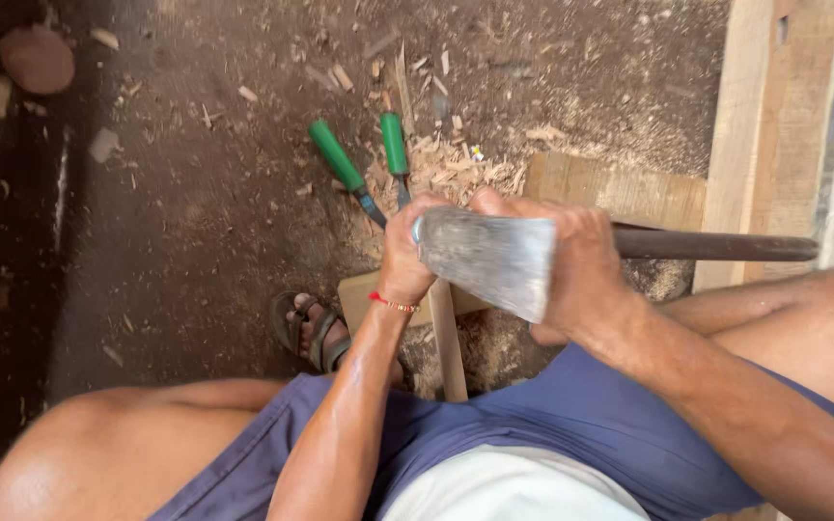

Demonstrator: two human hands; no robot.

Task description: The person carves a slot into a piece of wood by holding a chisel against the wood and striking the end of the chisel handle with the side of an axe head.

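Right hand (581,265) clenched round axe (494,259) near the head, handle jutting right. Left hand (407,253) closed on top of stick (446,338), stood on block (364,289) between the knees. Blade close to left fingers: likely a cut if slipping. Sandalled foot (313,330) just beside block, also exposed.

our left hand (405,253) is fisted, wrist bent, w/ forearm reaching fwd between our knees. our right hand (581,265) is closed too, knuckles up, arm coming in from the right. hands sit just beside each other.
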